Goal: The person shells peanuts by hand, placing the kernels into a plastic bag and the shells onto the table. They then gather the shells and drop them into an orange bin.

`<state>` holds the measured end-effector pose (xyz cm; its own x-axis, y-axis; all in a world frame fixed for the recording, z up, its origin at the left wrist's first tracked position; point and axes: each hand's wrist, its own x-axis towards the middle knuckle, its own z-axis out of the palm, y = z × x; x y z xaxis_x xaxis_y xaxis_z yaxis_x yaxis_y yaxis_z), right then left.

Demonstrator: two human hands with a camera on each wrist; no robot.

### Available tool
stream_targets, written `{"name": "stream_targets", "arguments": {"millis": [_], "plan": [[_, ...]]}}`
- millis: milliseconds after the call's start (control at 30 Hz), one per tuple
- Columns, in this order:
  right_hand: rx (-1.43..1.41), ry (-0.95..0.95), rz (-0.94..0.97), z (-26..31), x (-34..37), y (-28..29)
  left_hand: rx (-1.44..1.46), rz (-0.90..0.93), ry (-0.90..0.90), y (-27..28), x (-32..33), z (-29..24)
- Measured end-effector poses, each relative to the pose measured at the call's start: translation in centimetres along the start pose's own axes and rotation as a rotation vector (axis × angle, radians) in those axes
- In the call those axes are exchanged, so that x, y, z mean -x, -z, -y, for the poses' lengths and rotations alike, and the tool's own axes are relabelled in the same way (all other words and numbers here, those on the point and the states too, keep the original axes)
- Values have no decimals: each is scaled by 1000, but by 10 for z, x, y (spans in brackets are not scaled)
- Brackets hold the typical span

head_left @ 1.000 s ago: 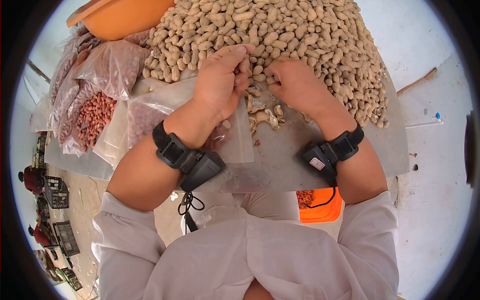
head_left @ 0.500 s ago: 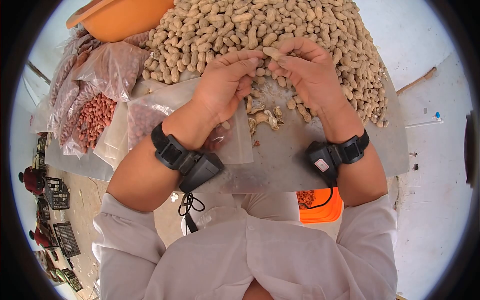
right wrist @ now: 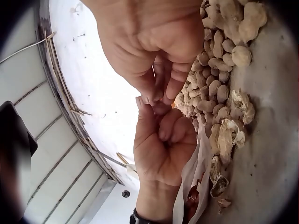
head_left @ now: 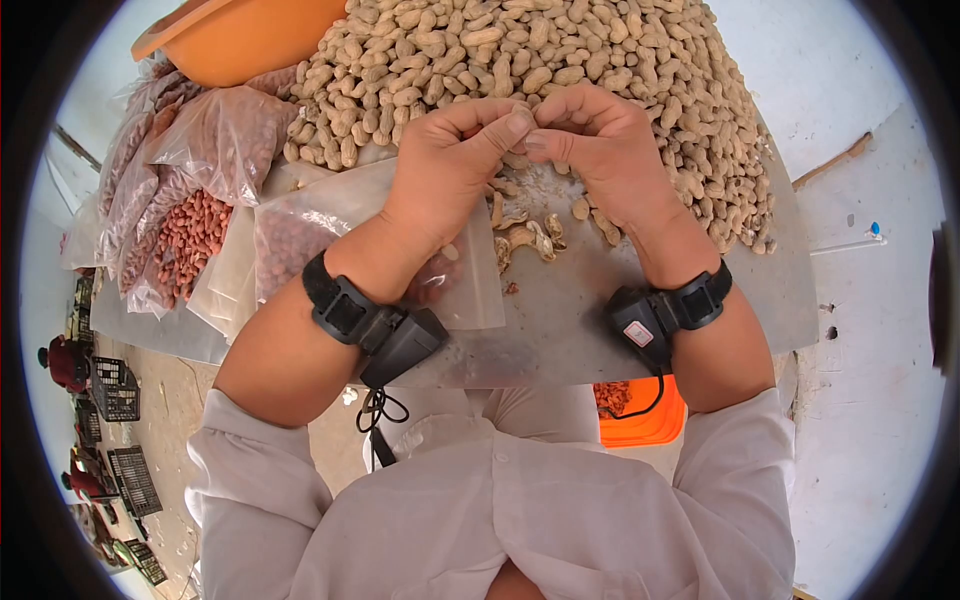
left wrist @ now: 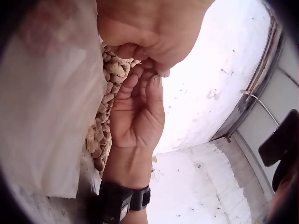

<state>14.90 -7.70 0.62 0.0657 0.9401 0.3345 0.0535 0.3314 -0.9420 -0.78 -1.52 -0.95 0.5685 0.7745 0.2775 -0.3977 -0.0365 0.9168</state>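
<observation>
My left hand (head_left: 440,170) and right hand (head_left: 620,165) meet at the fingertips in front of a large pile of unshelled peanuts (head_left: 570,60). Thumbs and curled forefingers pinch together at one spot, where the peanut between them is hidden by the fingers. Seen from the right wrist, the left hand's thumb (right wrist: 145,119) comes up against the right fingertips. Broken peanut shells (head_left: 530,238) lie on the metal table just below the hands. Under my left forearm is a clear plastic bag (head_left: 300,225) with reddish kernels inside.
Farther left lie bags of red shelled peanuts (head_left: 190,240), with an orange basin (head_left: 250,45) behind them. An orange bin (head_left: 645,425) sits below the table's near edge (head_left: 520,375). Black crates (head_left: 115,385) stand on the floor at left.
My right hand first reached into the pile, then came up pinching an unshelled peanut. It has since brought the peanut against the left fingertips, and the fingers now cover it.
</observation>
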Motion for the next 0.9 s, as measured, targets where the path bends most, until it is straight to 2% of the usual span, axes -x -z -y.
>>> {"name": "stream_targets", "arguments": {"millis": [167,333,467,833,900], "plan": [[-30,23,36,4,1,-2,-102,33,-17,3,-1,1],[16,-49,34,4,1,-4,-174,60,-64,4,-1,7],[148,-66,68,11,3,-6,-125,96,-66,5,-2,10],[153,5,65,11,7,-13,-38,122,-57,6,-2,10],[161,11,62,10,6,-13,-41,129,2,10,-4,10]]}}
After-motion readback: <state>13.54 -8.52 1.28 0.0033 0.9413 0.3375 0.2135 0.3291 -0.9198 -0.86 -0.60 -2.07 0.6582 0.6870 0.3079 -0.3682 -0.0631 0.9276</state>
